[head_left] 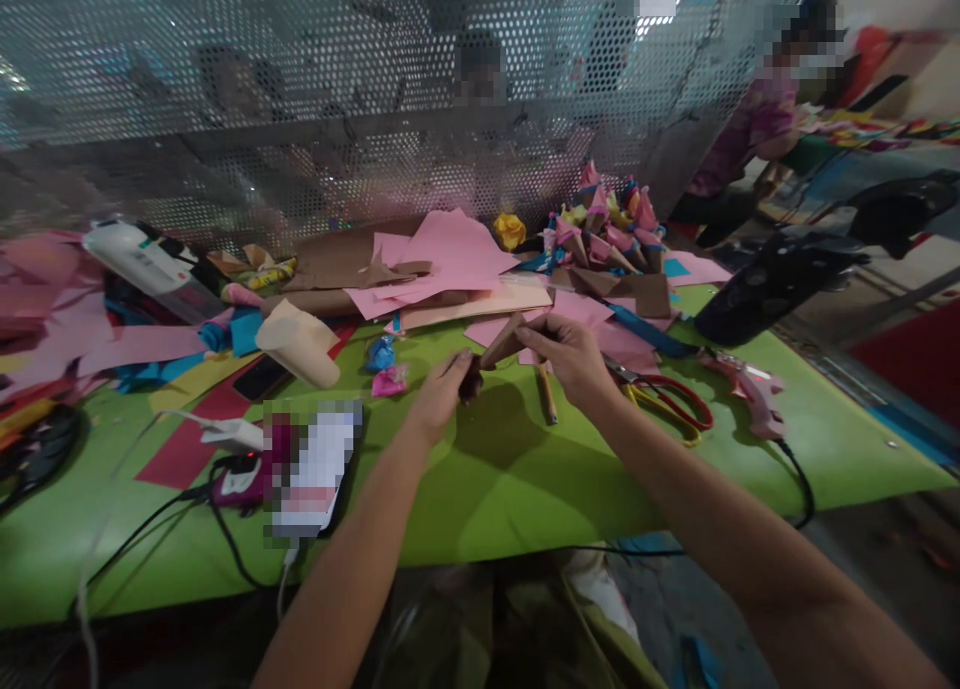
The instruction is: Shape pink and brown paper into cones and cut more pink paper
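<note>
My left hand (444, 391) is closed on a dark brown crumpled piece (470, 381) that hangs below its fingertips. My right hand (568, 357) pinches a folded piece of brown paper (501, 342). Its lower left end meets the crumpled piece; whether the two are joined I cannot tell. On the green table (480, 489), a yellow pencil (547, 394) lies just below my right hand. Scissors with red and yellow handles (675, 404) are beside my right wrist. Left of my left hand sit small blue (380, 353) and pink wrapped bundles (390, 380).
Pink paper sheets (457, 254) and a pile of paper cones (604, 224) line the back, before a perforated metal panel (337, 99). A pink glue gun (754, 394) with a cord lies right. Left are a phone (319, 469), cables and a white bottle (150, 264). Another person (757, 119) sits beyond.
</note>
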Available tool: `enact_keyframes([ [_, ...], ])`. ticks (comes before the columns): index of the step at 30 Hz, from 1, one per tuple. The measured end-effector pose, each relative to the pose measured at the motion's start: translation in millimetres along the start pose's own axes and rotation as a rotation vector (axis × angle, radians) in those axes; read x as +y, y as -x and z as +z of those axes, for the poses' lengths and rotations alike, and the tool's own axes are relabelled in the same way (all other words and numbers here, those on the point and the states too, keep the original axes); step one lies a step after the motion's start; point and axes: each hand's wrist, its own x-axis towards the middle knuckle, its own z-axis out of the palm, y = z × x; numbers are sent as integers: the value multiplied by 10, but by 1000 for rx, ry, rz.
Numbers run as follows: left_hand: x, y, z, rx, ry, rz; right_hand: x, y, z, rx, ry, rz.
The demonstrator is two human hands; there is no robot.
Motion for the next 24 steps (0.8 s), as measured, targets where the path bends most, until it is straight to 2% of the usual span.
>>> enact_keyframes([
  [6, 46, -11, -58, -144, 106, -49, -48, 6, 7, 22, -12, -1],
  [15, 55, -16, -59, -193, 81, -43, 7, 9, 7, 22, -16, -19],
  [19, 69, -1, -66, -218, -56, 12, 28, 5, 3, 43, -21, -36],
  [24, 79, 41, -24, -119, -418, 204, 28, 4, 9, 102, -37, -64],
])
